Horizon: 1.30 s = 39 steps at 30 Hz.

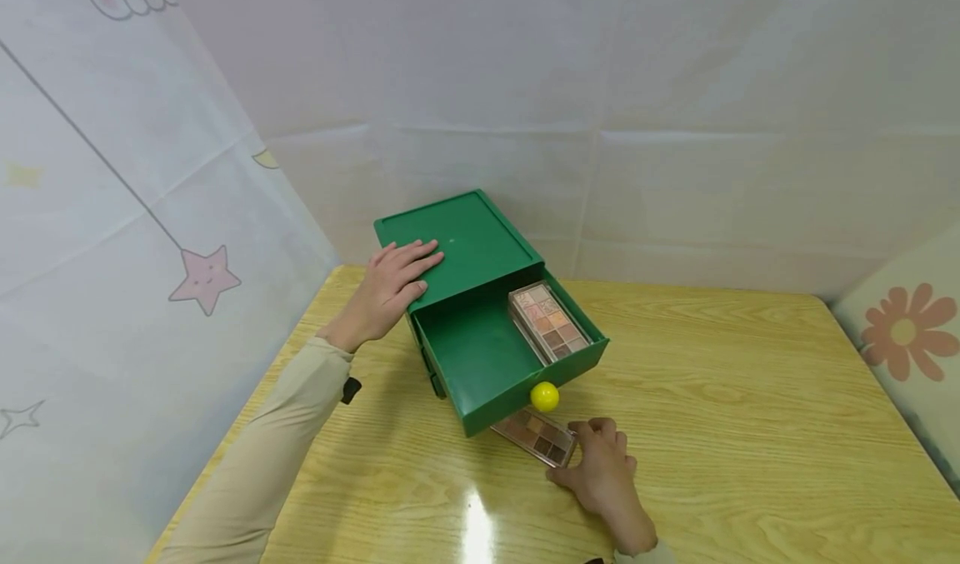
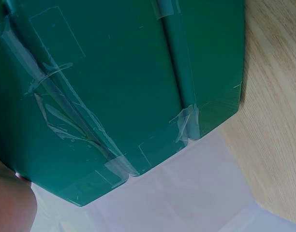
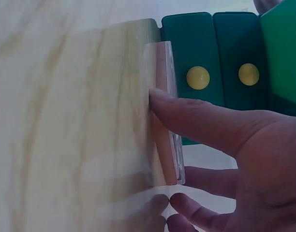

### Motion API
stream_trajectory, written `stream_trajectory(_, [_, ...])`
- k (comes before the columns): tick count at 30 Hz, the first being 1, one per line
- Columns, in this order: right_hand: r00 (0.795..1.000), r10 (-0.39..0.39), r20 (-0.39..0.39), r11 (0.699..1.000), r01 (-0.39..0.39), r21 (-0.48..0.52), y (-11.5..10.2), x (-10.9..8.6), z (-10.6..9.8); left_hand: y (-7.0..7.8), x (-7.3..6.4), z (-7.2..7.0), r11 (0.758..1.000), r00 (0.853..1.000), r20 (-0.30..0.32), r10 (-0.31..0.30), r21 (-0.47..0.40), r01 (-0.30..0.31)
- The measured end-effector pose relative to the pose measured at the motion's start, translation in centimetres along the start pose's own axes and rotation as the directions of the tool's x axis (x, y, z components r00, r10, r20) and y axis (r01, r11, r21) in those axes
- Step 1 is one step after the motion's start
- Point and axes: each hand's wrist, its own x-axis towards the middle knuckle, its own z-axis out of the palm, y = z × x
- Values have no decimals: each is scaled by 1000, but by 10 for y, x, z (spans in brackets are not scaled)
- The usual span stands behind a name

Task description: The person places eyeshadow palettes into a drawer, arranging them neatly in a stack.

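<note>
My left hand (image 1: pixel 393 285) rests on the top of a green drawer cabinet (image 1: pixel 480 239), its fingers spread flat. The cabinet's top drawer (image 1: pixel 476 356) is pulled out, with a yellow ball knob (image 1: pixel 544 396) on its front. Inside, along the drawer's right wall, lie eyeshadow palettes (image 1: pixel 549 322) in a stack. Below the drawer front, my right hand (image 1: pixel 600 468) grips another eyeshadow palette (image 1: pixel 536 435) by its near end, partly hidden under the drawer. In the right wrist view, the thumb and fingers pinch this palette (image 3: pixel 162 145) at its edges, low over the tabletop.
Two lower drawers with yellow knobs (image 3: pixel 198 78) face the right hand and look closed. Clear tape (image 2: pixel 121 166) covers the seams of the cabinet's side. The wood-grain table (image 1: pixel 750 406) meets a pale cloth backdrop (image 1: pixel 675 172) behind.
</note>
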Motion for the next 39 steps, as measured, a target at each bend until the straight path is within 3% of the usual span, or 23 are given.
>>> stream_trajectory(18, [998,-11,-64,1000,10,-7,-1,1,4,-2,0,3,1000,1000,8,2,4,-2])
stream_trajectory(28, [989,-68,-128,996,75,47,0,1,5,-3,0,3,1000,1000,7,-3,18,3])
stream_trajectory(39, [979,-67,-193,987,93,131,-3,4,4,-3,0,4,1000,1000,-4,-1,20,1])
